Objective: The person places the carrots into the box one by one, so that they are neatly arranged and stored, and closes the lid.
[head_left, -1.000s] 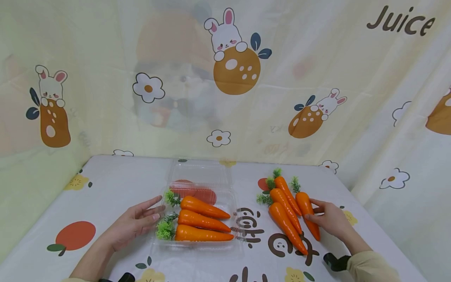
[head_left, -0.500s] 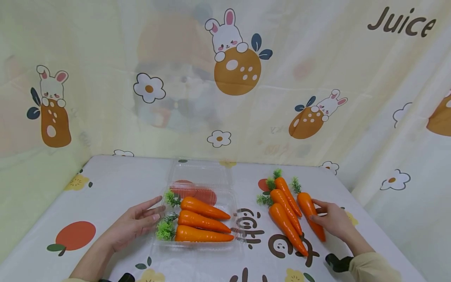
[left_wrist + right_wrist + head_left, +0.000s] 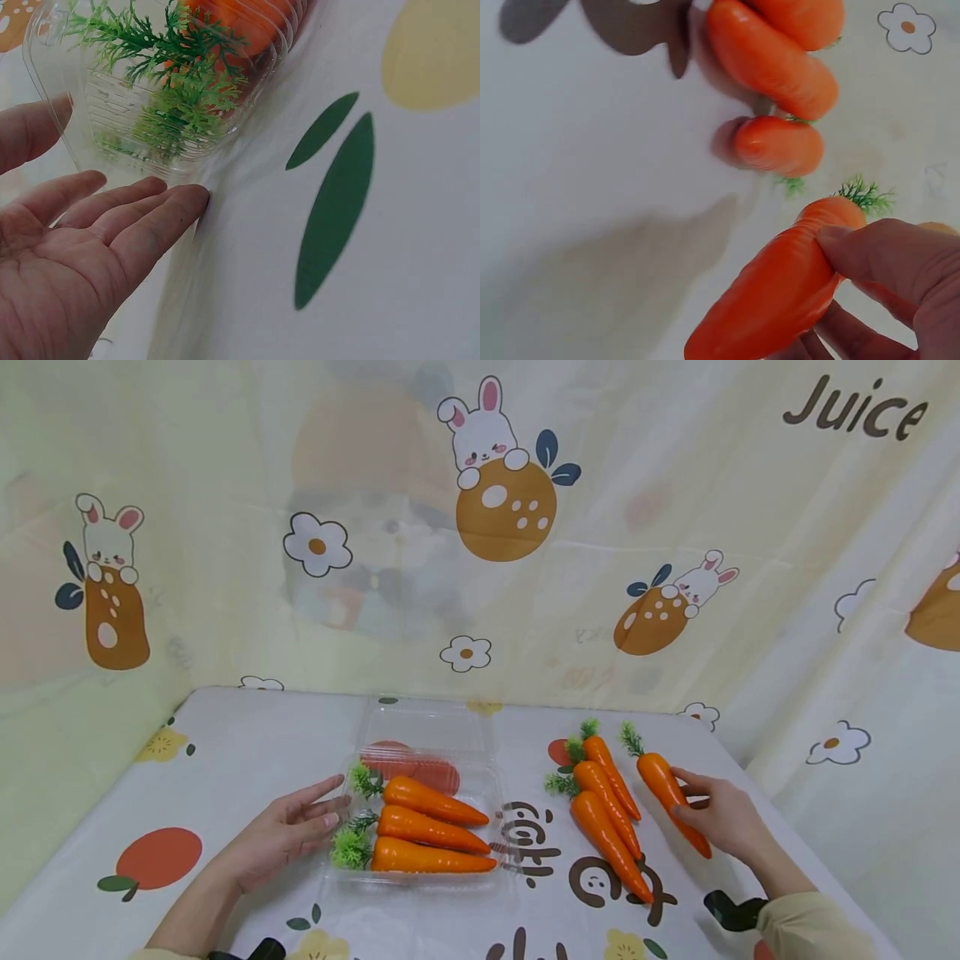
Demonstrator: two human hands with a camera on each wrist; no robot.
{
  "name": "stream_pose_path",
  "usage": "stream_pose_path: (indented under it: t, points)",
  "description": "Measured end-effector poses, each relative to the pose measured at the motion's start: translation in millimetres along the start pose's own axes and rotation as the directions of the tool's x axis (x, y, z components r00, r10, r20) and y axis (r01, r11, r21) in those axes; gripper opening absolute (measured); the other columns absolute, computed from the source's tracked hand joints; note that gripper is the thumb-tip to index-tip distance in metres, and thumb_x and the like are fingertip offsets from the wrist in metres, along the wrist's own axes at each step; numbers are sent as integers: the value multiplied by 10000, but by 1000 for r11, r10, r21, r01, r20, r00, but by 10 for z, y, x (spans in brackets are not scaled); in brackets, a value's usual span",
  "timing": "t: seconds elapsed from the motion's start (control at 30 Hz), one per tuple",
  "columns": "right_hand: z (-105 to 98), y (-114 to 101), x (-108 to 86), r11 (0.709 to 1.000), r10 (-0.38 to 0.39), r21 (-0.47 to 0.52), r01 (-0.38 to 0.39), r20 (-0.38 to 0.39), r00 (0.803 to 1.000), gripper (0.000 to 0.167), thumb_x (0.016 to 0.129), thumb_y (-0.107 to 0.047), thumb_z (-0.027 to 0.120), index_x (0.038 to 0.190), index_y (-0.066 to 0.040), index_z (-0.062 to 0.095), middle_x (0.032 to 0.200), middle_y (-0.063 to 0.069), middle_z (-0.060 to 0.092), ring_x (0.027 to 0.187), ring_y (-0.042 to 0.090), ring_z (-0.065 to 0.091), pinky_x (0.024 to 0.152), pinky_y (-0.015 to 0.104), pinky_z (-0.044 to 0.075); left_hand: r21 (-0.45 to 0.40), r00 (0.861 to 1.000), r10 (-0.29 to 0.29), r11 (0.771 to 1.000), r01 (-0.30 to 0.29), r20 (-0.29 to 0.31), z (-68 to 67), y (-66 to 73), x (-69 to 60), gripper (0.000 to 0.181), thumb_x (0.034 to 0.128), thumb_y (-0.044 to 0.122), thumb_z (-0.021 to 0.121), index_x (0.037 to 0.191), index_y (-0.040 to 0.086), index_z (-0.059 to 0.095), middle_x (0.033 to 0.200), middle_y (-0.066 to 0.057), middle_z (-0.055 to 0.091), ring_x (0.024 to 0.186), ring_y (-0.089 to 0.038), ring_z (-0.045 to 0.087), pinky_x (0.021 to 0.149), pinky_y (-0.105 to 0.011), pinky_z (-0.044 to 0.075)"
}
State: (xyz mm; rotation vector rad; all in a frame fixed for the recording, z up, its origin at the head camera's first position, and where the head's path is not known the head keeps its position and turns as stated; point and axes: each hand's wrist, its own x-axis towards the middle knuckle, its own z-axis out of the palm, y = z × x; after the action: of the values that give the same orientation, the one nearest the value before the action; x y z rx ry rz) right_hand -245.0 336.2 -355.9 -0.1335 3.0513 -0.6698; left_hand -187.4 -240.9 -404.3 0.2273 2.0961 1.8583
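1. The right hand pinches 1 orange carrot between thumb and fingers, on the right side of the scene; its green leaves point far and left, its tip near and right. The carrot looks raised off the white tablecloth.
2. The left hand grips nothing; its fingers are extended at the left side of the clear plastic box. I cannot tell whether they touch it.
3. Inside the box lie 3 carrots, side by side, leaves left and tips right. The clear lid is folded back to the far side.
4. Between the box and the right hand, 3 loose carrots lie close together, leaves far, tips near and right.
5. A rabbit-print curtain hangs at the far side.
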Motion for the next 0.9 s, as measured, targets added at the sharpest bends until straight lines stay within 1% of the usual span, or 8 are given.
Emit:
stream_pose_path:
  t: [0.07, 0.2, 0.27, 0.37, 0.47, 0.7, 0.8, 0.9]
  points:
    - [-37, -54, -15, 999, -34, -6, 34, -17, 999, 645, 909, -136, 729, 1474, 51, 482, 1225, 342, 656, 986, 433, 700, 723, 394, 647, -2, 1000, 6, 1000, -6, 7, -3, 5, 1, 709, 1053, 208, 574, 1628, 37, 196, 1599, -299, 341, 1455, -438, 429, 1053, -413, 544]
    - [-103, -194, -23, 996, -94, -9, 93, -40, 995, 615, 904, -122, 728, 1462, 28, 516, 1230, 319, 664, 972, 399, 699, 651, 308, 622, -4, 1000, 9, 1000, -9, 13, -6, 11, 3, 710, 1055, 206, 572, 1628, 33, 190, 1599, -304, 334, 1457, -445, 422, 1052, -409, 544]
    - [-134, -276, -10, 994, -112, -14, 111, -48, 993, 598, 906, -115, 721, 1459, 11, 530, 1225, 300, 672, 972, 380, 689, 615, 269, 596, -4, 1000, 7, 1000, -7, 13, -6, 13, 3, 711, 1054, 207, 573, 1628, 33, 190, 1599, -304, 335, 1456, -446, 423, 1051, -409, 545]
    - [-181, -416, 13, 991, -132, -27, 130, -53, 990, 574, 915, -113, 706, 1457, -17, 545, 1194, 276, 688, 957, 351, 672, 555, 266, 570, -3, 1000, 4, 1000, -4, 12, -5, 11, 4, 712, 1054, 209, 574, 1628, 34, 191, 1598, -304, 337, 1454, -445, 427, 1049, -410, 547]
    - [-218, -573, 32, 987, -159, -36, 158, -53, 986, 556, 922, -105, 698, 1456, -36, 557, 1171, 247, 701, 949, 325, 668, 537, 269, 566, -1, 1000, 2, 1000, -2, 8, -7, 7, 4, 711, 1053, 209, 574, 1627, 34, 193, 1597, -302, 340, 1452, -443, 433, 1047, -411, 549]
    - [-281, -982, 106, 965, -254, -80, 251, -30, 967, 539, 915, -76, 722, 1436, -49, 587, 1134, 176, 729, 897, 248, 661, 609, 200, 561, 1, 1000, -4, 1000, 4, -1, -6, 2, 1, 712, 1052, 217, 578, 1629, 42, 201, 1597, -297, 348, 1449, -437, 440, 1052, -424, 545]
    - [-286, -1146, 143, 957, -280, -85, 278, -15, 960, 539, 915, -59, 719, 1438, -52, 586, 1145, 171, 729, 882, 229, 643, 624, 204, 562, 3, 1000, -9, 1000, 9, -5, 1, 7, 0, 709, 1051, 222, 580, 1629, 48, 208, 1597, -292, 352, 1450, -435, 440, 1057, -431, 541]
    - [-265, -1289, 179, 950, -302, -81, 301, 2, 953, 550, 913, -32, 711, 1446, -58, 579, 1190, 179, 717, 885, 227, 627, 665, 219, 568, 2, 1000, -9, 1000, 9, -6, 5, 12, 2, 707, 1050, 221, 580, 1628, 49, 210, 1597, -292, 351, 1453, -436, 435, 1062, -438, 535]
